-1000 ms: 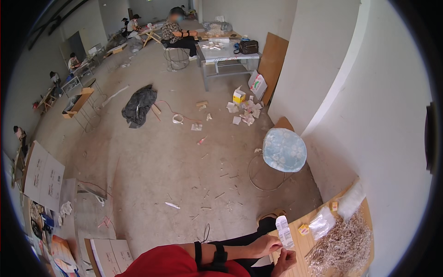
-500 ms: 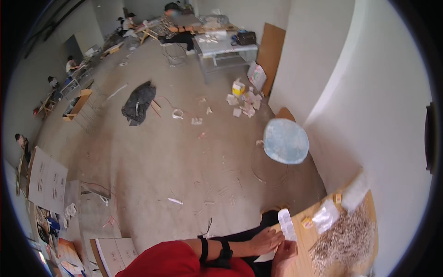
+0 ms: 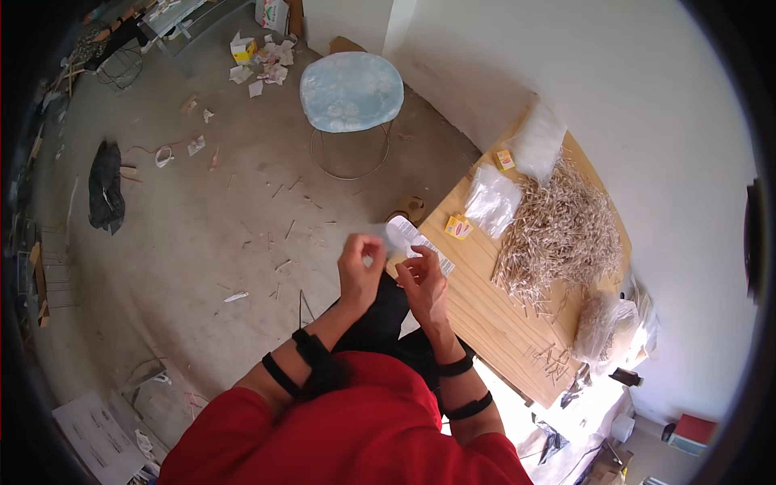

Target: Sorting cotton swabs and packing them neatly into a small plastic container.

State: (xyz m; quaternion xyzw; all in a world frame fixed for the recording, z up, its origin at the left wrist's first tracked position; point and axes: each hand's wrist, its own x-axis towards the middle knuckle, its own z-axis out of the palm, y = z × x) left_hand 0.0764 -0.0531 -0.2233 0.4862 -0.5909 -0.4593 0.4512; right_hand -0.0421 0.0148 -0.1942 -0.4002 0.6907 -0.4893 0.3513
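My left hand [image 3: 360,271] is raised over my lap with thumb and fingers pinched. A blurred, translucent whitish piece of film [image 3: 386,237] stretches from its fingertips toward the right. Close beside it, my right hand [image 3: 423,291] has its fingers bent and its thumb held apart from them. A small yellowish patch shows between the hands; I cannot make out what it is. Just beyond the right fingertips, a white printed sheet [image 3: 432,250] lies at the table's edge, partly covered by the hand.
On the wooden table [image 3: 477,311] lie a heap of thin sticks [image 3: 558,234], clear plastic bags [image 3: 493,200] and a small yellow box [image 3: 458,227]. Plastic-wrapped bundles [image 3: 596,327] stand at its right end. A blue-topped stool [image 3: 352,91] is ahead; scraps litter the floor.
My view has swung down and to the right, bringing the whole table in. Both hands have drawn apart, and the white sheet now lies beyond the right fingers.
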